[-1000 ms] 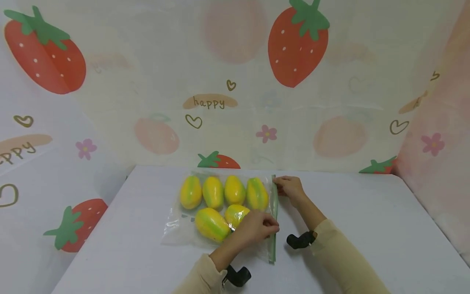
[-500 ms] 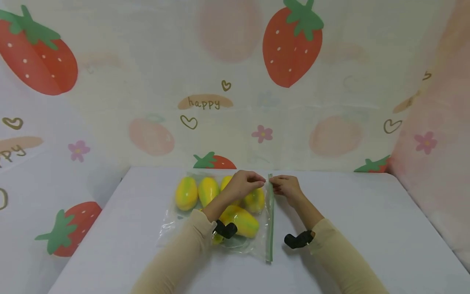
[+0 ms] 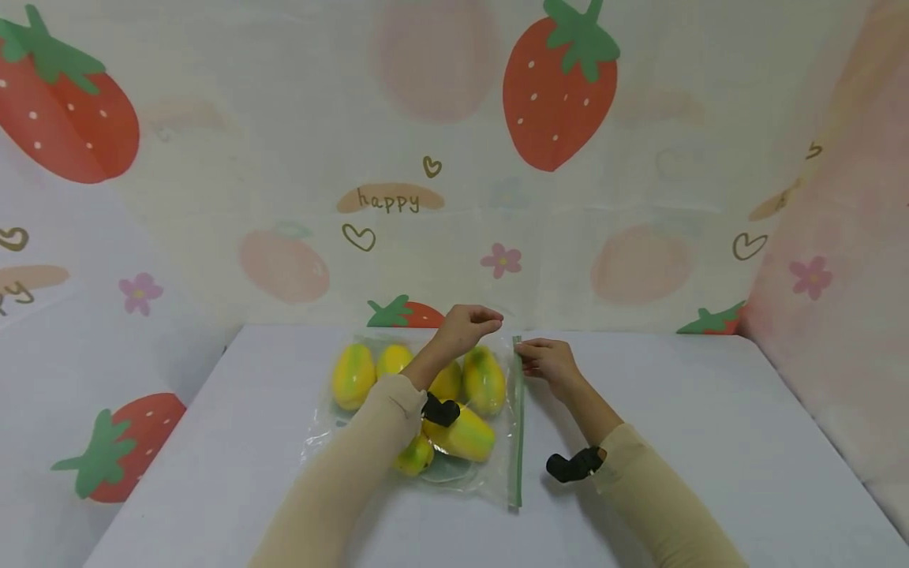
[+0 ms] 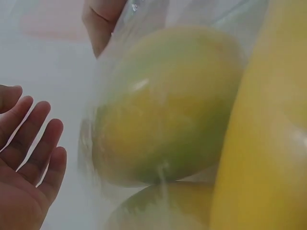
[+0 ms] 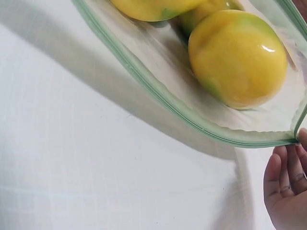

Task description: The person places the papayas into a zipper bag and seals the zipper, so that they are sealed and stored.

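A clear zip bag (image 3: 490, 481) with a green seal strip (image 3: 518, 442) lies on the table, holding several yellow-green fruits that look like mangoes (image 3: 484, 380). My right hand (image 3: 555, 364) pinches the far corner of the strip between thumb and fingers. In the right wrist view the bag's mouth gapes, and the right hand (image 5: 290, 182) grips where the two green edges (image 5: 192, 122) meet. My left hand (image 3: 465, 327) hovers over the bag's far side and holds nothing. The left wrist view shows the left hand (image 4: 29, 167) with loosely extended fingers, apart from the bag.
The white table (image 3: 675, 410) extends to both sides of the bag. A strawberry-patterned backdrop (image 3: 426, 260) stands at its back edge. A black camera mount (image 3: 575, 465) sits at the right wrist and another (image 3: 442, 410) at the left.
My left hand has moved from the near part of the strip to beyond the bag's far side, its forearm now crossing the fruits. The right hand stays at the far corner.
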The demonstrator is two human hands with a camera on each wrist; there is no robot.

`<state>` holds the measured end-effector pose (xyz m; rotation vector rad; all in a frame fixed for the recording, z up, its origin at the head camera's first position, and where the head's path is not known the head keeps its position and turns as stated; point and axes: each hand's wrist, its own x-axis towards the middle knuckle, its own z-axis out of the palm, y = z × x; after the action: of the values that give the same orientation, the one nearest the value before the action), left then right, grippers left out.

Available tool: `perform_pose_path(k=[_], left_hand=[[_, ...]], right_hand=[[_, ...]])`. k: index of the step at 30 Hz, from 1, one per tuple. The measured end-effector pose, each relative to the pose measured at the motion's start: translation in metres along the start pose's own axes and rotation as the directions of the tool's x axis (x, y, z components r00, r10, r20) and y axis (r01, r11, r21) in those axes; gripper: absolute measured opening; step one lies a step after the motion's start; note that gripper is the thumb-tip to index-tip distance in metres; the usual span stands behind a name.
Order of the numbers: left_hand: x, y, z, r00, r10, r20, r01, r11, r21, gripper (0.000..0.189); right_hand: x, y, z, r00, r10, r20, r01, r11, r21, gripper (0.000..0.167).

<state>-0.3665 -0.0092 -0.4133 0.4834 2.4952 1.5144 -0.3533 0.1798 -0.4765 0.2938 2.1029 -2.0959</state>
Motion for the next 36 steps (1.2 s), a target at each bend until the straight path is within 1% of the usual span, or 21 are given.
perform_pose_path(k=[4, 6, 14, 18, 22, 28, 32, 36], left_hand=[[0.006, -0.001, 0.003, 0.999, -0.014, 0.033, 0.013, 0.999, 0.049, 0.029], [0.01, -0.001, 0.004, 0.999, -0.029, 0.044, 0.027, 0.998, 0.061, 0.028], [0.021, -0.003, 0.013, 0.995, -0.082, 0.052, 0.076, 0.99, 0.115, 0.028], [0.026, -0.005, 0.017, 0.994, -0.087, 0.059, 0.075, 0.979, 0.189, 0.027], [0.03, -0.007, 0.02, 0.994, -0.079, 0.07, 0.058, 0.965, 0.256, 0.027], [0.033, -0.007, 0.023, 0.991, -0.071, 0.111, 0.036, 0.957, 0.287, 0.026], [0.036, -0.01, 0.025, 0.99, -0.073, 0.122, 0.036, 0.959, 0.282, 0.024], [0.037, -0.013, 0.026, 0.989, -0.082, 0.125, 0.045, 0.962, 0.269, 0.022]], right_hand=[[-0.001, 0.0, 0.0, 1.0, -0.004, 0.016, 0.005, 1.0, -0.006, 0.033], [-0.003, -0.001, 0.0, 1.0, -0.004, 0.024, 0.005, 1.0, -0.011, 0.033], [-0.004, -0.002, 0.0, 1.0, -0.005, 0.029, 0.005, 1.0, 0.006, 0.031], [-0.004, -0.002, -0.001, 0.999, -0.013, 0.043, 0.013, 1.0, 0.012, 0.029], [-0.003, -0.003, -0.003, 0.998, -0.035, 0.056, 0.036, 0.999, 0.0, 0.029], [-0.003, -0.003, -0.002, 0.995, -0.09, 0.039, 0.092, 0.993, -0.07, 0.033], [-0.003, -0.001, -0.001, 0.995, -0.091, 0.028, 0.093, 0.991, -0.093, 0.034], [-0.003, 0.0, -0.002, 0.996, -0.087, 0.021, 0.089, 0.991, -0.095, 0.033]])
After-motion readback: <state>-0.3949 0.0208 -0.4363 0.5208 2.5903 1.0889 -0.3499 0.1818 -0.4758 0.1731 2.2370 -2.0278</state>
